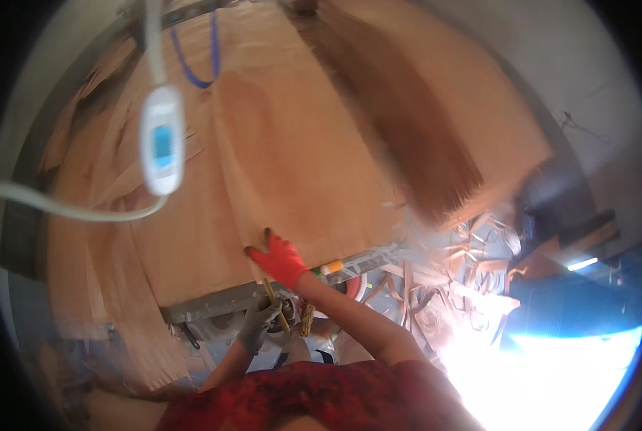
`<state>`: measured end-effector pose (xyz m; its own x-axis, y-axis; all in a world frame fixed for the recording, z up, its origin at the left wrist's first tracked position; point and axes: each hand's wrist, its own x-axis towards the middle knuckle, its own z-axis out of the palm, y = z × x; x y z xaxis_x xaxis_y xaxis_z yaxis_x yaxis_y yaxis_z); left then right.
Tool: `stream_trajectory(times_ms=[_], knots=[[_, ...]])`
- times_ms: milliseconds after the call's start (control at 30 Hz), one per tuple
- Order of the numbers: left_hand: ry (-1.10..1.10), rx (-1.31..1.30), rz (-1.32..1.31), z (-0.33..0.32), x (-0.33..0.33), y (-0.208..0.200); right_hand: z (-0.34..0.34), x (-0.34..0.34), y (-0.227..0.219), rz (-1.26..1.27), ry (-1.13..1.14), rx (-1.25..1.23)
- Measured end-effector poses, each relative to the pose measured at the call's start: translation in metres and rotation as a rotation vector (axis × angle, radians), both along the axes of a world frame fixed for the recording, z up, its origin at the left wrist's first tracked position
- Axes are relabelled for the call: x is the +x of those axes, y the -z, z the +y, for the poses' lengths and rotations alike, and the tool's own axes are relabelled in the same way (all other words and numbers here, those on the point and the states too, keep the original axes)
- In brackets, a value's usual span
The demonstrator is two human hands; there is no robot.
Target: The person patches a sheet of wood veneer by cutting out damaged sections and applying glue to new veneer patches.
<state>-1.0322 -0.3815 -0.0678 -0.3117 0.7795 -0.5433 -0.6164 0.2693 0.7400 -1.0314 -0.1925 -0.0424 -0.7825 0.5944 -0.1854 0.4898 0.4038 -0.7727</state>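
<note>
Veneer sheets [299,158], pale and broad, cover most of the view, ending at the grey near edge of a bench [210,305]. To their right lies a darker brown veneer bundle [407,122], its near end ragged. A tangle of veneer scraps [472,262] spreads past the bench's right corner. Below the near edge, partly hidden by the right forearm, is a red-rimmed bucket [355,286].

The right hand [284,263], in an orange-red glove with dark fingertips, sits over the near part of the sheets, thumb and forefinger spread apart with nothing visible between them. The left hand [259,317], gloved in grey, is lower, beyond the bench edge, beside a narrow yellow strip [276,305]; whether its fingers close on that strip, I cannot tell.

The step in hand appears to be setting or checking the sheets along their near edge; going on would call for a flat, light touch, since thin veneer may split.

Room to slide lies forward of the right hand. Rightward, an orange-and-white cylinder [331,267] rests by the edge; leftward, a white cable controller [162,140] hangs in front.
</note>
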Motion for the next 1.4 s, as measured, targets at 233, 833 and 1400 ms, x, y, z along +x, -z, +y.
stream_trajectory(times_ms=[233,833,1400], knots=[[0.077,0.004,0.109,0.095,0.072,-0.04,0.074,0.027,0.036,0.282,0.144,-0.178],[0.194,0.153,-0.129,0.381,0.288,-0.055,0.534,0.312,-0.155,0.976,-0.399,0.196],[-0.19,0.774,-0.294,0.738,0.376,0.282,0.891,0.613,-0.222,0.925,0.053,-0.119]])
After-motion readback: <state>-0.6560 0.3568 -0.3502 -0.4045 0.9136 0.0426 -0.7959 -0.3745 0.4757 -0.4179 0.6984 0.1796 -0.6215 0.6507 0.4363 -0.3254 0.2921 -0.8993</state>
